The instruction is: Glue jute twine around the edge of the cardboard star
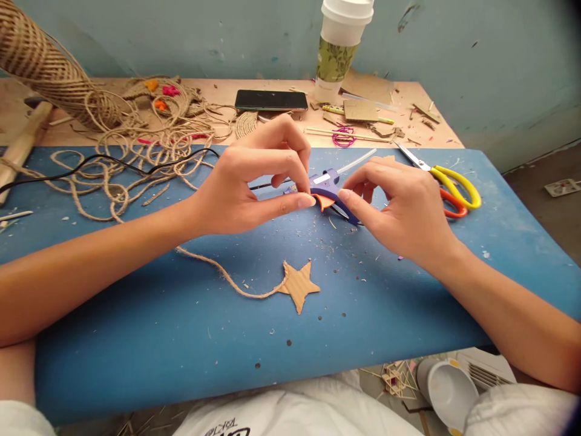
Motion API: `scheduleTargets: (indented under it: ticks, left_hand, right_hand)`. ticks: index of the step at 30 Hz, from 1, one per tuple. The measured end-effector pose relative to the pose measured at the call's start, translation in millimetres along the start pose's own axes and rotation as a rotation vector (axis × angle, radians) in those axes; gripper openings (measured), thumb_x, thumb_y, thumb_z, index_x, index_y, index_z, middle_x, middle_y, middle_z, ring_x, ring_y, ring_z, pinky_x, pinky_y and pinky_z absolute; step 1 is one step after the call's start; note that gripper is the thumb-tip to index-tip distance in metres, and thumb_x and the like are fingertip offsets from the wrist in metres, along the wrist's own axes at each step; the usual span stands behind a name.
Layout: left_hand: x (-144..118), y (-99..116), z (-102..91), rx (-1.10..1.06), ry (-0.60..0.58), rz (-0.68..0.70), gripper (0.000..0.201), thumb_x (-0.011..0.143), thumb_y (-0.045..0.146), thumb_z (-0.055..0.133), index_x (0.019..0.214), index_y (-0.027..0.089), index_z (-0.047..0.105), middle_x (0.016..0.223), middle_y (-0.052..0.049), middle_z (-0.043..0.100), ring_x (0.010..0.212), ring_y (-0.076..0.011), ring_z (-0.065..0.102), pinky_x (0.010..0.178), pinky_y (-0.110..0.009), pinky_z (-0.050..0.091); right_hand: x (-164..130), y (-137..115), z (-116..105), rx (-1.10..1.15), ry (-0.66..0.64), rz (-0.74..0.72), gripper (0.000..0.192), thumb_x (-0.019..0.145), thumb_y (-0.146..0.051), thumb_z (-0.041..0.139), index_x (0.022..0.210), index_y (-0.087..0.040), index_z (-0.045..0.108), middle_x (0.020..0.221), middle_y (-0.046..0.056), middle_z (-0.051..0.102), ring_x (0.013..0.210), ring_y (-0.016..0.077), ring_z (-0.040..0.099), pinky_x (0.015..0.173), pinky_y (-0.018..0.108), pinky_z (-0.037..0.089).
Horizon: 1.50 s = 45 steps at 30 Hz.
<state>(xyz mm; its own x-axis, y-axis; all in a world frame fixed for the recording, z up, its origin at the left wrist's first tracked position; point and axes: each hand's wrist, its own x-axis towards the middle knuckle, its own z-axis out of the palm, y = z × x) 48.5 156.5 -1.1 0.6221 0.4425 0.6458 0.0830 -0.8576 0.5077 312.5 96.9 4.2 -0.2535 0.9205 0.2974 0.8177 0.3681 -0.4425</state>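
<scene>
I note both hands raised just above the middle of the blue surface (136, 339). My left hand (236, 188) has its fingers narrowed to a pinch at thumb and forefinger; what they hold is too small to tell. My right hand (399, 209) is likewise pinched, fingertips nearly meeting the left's. Directly behind them lies the purple glue gun (327, 184), glue stick protruding towards the far edge. The cardboard star (298, 284), joined to a jute twine strand (218, 272), rests nearer the front edge. Scissors (447, 181) lie towards the right edge. Risk, in my judgement: fingers brushing the gun's nozzle, or a forearm snagging the twine and dragging the star.
</scene>
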Motion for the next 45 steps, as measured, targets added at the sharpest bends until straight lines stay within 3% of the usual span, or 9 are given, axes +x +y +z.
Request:
scheduleTargets:
  ticks: [9, 13, 22, 31, 35, 38, 40, 45]
  left_hand:
    - [-1, -8, -2.5, 0.035, -0.015, 0.011, 0.021, 0.096, 0.044, 0.08, 0.105, 0.026, 0.074, 0.107, -0.008, 0.063, 0.076, -0.0153, 0.051, 0.078, -0.039, 0.058]
    - [-1, -7, -1.8, 0.042, -0.008, 0.007, 0.022, 0.096, 0.043, 0.081, 0.108, 0.026, 0.076, 0.104, -0.007, 0.062, 0.079, -0.0162, 0.055, 0.082, -0.041, 0.06]
    - [0, -2, -1.2, 0.021, -0.011, 0.009, 0.009, 0.102, 0.034, 0.075, 0.099, 0.028, 0.08, 0.105, -0.006, 0.062, 0.081, -0.0157, 0.059, 0.073, -0.036, 0.058]
    - [1, -1, -1.3, -0.052, 0.0, 0.043, 0.048, 0.113, 0.044, 0.053, 0.079, 0.02, 0.075, 0.096, -0.008, 0.061, 0.086, -0.0184, 0.062, 0.075, -0.037, 0.056]
    - [1, -5, -1.3, -0.031, -0.025, 0.021, 0.021, 0.105, 0.036, 0.069, 0.098, 0.021, 0.083, 0.1, -0.008, 0.061, 0.082, -0.0159, 0.059, 0.075, -0.034, 0.055]
    - [0, -8, -0.9, -0.016, -0.005, 0.029, 0.01, 0.099, 0.034, 0.079, 0.101, 0.025, 0.084, 0.097, -0.005, 0.06, 0.073, -0.0124, 0.053, 0.067, -0.03, 0.051]
    - [1, -8, -0.8, 0.001, 0.002, 0.054, 0.01, 0.099, 0.034, 0.081, 0.094, 0.024, 0.082, 0.09, -0.003, 0.061, 0.067, -0.0108, 0.048, 0.062, -0.029, 0.048]
    - [2, -6, -2.7, -0.011, -0.025, 0.001, 0.034, 0.106, 0.036, 0.069, 0.076, 0.02, 0.061, 0.074, -0.001, 0.056, 0.066, -0.0124, 0.05, 0.064, -0.031, 0.041]
  right_hand:
    - [1, 1, 2, 0.026, -0.012, 0.03, 0.022, 0.102, -0.04, 0.067, 0.085, -0.026, 0.07, 0.079, 0.004, 0.068, 0.08, 0.0239, 0.062, 0.078, 0.04, 0.039]
    - [1, 2, 2, 0.025, -0.01, 0.029, 0.021, 0.102, -0.039, 0.067, 0.085, -0.026, 0.07, 0.08, 0.004, 0.068, 0.079, 0.0231, 0.061, 0.078, 0.04, 0.039]
    - [1, 3, 3, 0.021, -0.007, 0.025, 0.021, 0.101, -0.039, 0.068, 0.085, -0.025, 0.068, 0.082, 0.003, 0.069, 0.077, 0.0216, 0.061, 0.078, 0.04, 0.04]
    - [2, 7, 4, -0.011, -0.01, 0.028, 0.017, 0.098, -0.036, 0.07, 0.084, -0.026, 0.068, 0.081, 0.001, 0.071, 0.078, 0.0209, 0.063, 0.075, 0.04, 0.042]
    - [3, 9, 5, -0.017, -0.007, 0.025, 0.017, 0.098, -0.037, 0.07, 0.084, -0.027, 0.067, 0.08, 0.0, 0.071, 0.076, 0.0209, 0.064, 0.076, 0.04, 0.043]
    - [3, 10, 6, -0.022, -0.01, 0.026, 0.017, 0.098, -0.038, 0.07, 0.085, -0.027, 0.068, 0.08, 0.0, 0.072, 0.076, 0.0211, 0.064, 0.076, 0.04, 0.044]
    - [3, 11, 6, -0.021, -0.01, 0.024, 0.017, 0.098, -0.038, 0.07, 0.085, -0.027, 0.068, 0.081, 0.0, 0.072, 0.077, 0.0214, 0.064, 0.076, 0.04, 0.043]
    - [4, 11, 6, -0.018, -0.016, 0.03, 0.018, 0.098, -0.039, 0.071, 0.084, -0.027, 0.067, 0.081, 0.001, 0.072, 0.078, 0.0217, 0.064, 0.075, 0.04, 0.043]
